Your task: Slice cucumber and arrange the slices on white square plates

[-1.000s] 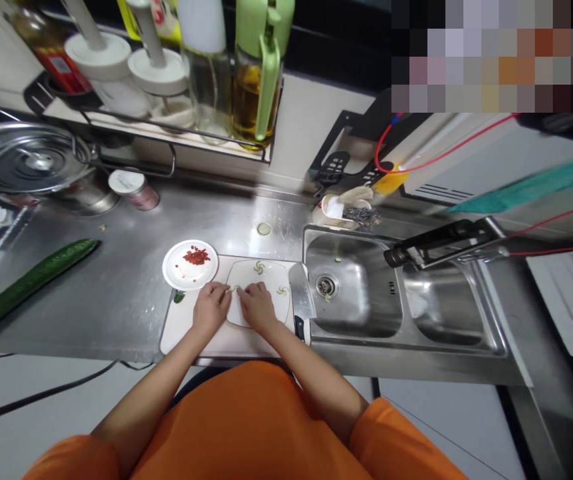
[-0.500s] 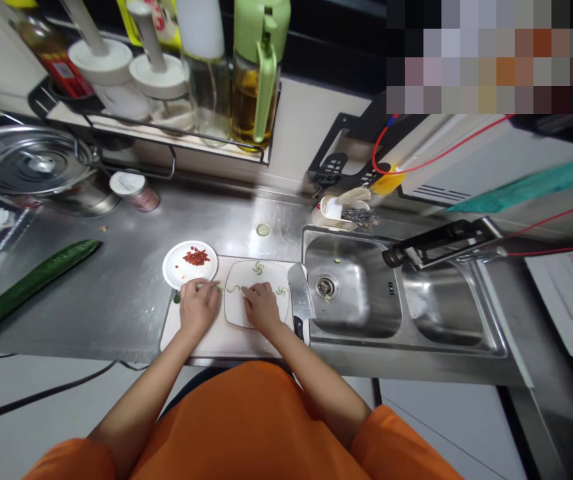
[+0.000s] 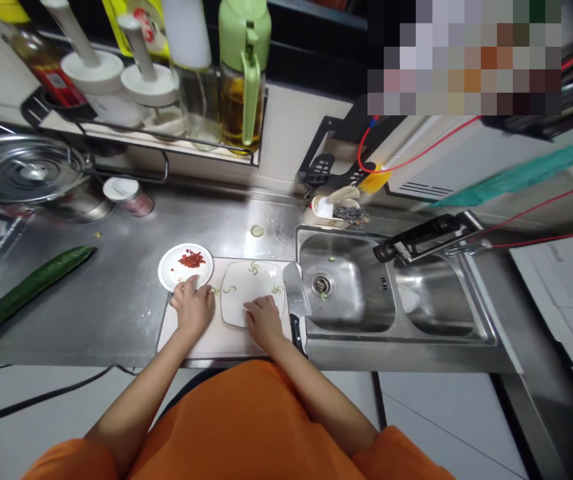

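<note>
My left hand (image 3: 194,308) is bent over the cutting board (image 3: 169,333), beside the round white plate (image 3: 166,273). Its fingertips are closed at a thin green-edged cucumber slice (image 3: 215,291). On the board sits a squarish white plate (image 3: 246,280), decorated with cucumber strips curled into a pinwheel (image 3: 253,268) at the back, another pinwheel (image 3: 277,290) at the right, and a curved pair (image 3: 229,289) at the left. My right hand (image 3: 265,325) rests over this plate's front part, fingers loosely bent and apart, nothing visible in them. Chopped red pieces (image 3: 192,259) lie on the round plate.
A cleaver (image 3: 296,297) lies along the board's right edge, next to the double sink (image 3: 351,287). A whole cucumber (image 3: 31,290) lies at left. Behind are a lidded pot (image 3: 31,173), a jar (image 3: 129,197), a loose slice (image 3: 257,231) and a condiment rack (image 3: 166,137).
My right hand has drawn back from the curved pair toward the plate's front right. My left hand has shifted slightly, its fingers now nearer the round plate. The camera view has shifted a little.
</note>
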`<state>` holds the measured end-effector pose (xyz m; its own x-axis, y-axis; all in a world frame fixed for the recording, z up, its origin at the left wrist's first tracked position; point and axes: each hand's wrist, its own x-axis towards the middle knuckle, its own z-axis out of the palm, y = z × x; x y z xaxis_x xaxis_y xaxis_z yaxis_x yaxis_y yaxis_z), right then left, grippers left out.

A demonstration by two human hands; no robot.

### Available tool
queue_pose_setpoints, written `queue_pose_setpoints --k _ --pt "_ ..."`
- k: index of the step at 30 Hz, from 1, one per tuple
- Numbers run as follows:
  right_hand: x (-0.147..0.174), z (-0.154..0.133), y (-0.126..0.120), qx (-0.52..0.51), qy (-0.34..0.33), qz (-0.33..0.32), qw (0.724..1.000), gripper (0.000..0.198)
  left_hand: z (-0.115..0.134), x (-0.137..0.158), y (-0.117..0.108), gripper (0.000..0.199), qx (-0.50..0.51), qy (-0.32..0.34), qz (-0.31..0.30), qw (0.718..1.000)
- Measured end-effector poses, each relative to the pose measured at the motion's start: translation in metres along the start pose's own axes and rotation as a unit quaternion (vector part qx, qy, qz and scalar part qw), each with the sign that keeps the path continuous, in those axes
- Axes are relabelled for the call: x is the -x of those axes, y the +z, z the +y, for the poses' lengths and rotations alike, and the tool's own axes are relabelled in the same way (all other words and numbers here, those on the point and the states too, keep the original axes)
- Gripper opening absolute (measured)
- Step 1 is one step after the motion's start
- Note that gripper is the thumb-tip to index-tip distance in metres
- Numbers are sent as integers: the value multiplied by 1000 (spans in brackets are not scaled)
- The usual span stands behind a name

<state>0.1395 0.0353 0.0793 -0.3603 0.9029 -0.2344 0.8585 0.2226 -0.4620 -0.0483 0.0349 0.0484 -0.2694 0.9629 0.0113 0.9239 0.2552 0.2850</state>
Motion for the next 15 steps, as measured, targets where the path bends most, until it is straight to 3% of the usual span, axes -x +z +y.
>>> queue_pose_setpoints --k 6,11,15 --pt "1 0 1 -31 -2 21 999 23 -6 0 -10 17 60 6 -1 998" --pt "-6 -4 -1 -100 -11 47 994 18 -7 2 -24 21 218 96 -91 967" --pt "-13 -12 -5 -175 7 53 983 15 5 3 -26 23 318 91 -167 929"
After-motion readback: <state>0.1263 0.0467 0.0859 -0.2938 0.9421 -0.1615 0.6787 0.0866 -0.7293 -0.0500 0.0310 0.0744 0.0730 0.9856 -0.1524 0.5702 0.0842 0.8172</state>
